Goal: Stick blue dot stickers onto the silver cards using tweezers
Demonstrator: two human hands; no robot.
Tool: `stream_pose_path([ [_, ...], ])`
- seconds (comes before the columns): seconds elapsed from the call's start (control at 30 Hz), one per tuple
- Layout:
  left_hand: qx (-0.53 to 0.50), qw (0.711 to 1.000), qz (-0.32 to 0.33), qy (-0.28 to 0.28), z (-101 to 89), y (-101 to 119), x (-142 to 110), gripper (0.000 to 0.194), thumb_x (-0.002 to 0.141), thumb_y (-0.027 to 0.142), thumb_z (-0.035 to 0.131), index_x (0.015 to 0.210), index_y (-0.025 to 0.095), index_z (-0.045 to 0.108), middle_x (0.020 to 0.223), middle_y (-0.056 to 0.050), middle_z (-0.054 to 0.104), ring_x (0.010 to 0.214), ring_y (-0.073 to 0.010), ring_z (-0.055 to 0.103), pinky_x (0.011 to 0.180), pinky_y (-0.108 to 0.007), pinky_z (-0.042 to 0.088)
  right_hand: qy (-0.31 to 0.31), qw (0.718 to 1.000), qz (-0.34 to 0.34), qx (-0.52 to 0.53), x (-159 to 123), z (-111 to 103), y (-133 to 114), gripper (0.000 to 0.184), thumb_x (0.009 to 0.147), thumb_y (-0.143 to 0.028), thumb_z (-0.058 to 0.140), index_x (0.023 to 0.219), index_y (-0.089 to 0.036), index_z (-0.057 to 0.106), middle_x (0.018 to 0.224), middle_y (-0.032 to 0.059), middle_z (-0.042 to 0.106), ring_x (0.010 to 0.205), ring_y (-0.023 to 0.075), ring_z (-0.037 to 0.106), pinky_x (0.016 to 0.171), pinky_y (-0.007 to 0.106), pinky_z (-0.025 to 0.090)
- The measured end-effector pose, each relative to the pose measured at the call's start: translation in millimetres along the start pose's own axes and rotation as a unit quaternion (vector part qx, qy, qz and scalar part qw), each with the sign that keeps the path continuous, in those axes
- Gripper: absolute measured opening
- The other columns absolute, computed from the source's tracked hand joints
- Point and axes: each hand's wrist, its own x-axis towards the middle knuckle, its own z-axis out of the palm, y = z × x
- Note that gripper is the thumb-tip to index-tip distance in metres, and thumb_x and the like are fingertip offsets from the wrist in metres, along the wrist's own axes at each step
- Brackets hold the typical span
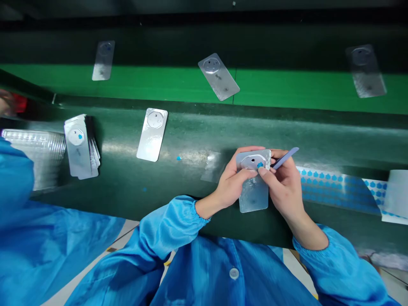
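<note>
My left hand (234,180) grips a silvery plate (253,193) with a round raised disc near its top, fingers curled round its left edge. My right hand (283,187) holds a thin blue-grey tweezer-like tool (286,157) and presses a fingertip on a small blue sticker (260,165) on the plate's disc. Both hands hover over the dark green ledge (191,187) in front of me. Both sleeves are blue.
A strip of blue stickers (338,187) lies to the right. A stack of plates (81,144) and a clear tray (35,148) sit at left, and one plate (152,134) lies on the ledge. Three more plates (218,76) ride the green belt (287,87) beyond.
</note>
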Motion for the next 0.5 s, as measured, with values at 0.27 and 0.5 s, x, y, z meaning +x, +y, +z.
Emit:
stream_pose_path([
  [0.27,-0.028,0.998,-0.049,0.024,-1.2,6,2,0.072,0.064,0.016,0.079,0.135,0.023,0.072,0.121,-0.007,0.087,0.125,-0.034,0.079,0.104,-0.041,0.058,0.005,1.0,-0.01,-0.013,2,-1,2,0.016,0.1,-0.036,0.078,0.114,-0.029,0.074,0.103,0.0011,0.07,0.087,0.0198,0.063,0.079,0.034,0.057],
  [0.5,-0.021,0.997,-0.062,0.039,-1.2,12,3,0.061,0.066,0.02,0.089,0.124,0.023,0.074,0.115,-0.006,0.087,0.118,-0.0301,0.079,0.099,-0.038,0.057,-0.019,0.998,0.011,0.05,2,-11,8,0.023,0.1,-0.045,0.081,0.118,-0.03,0.079,0.114,0.0031,0.074,0.098,0.0232,0.068,0.087,0.038,0.055],
])
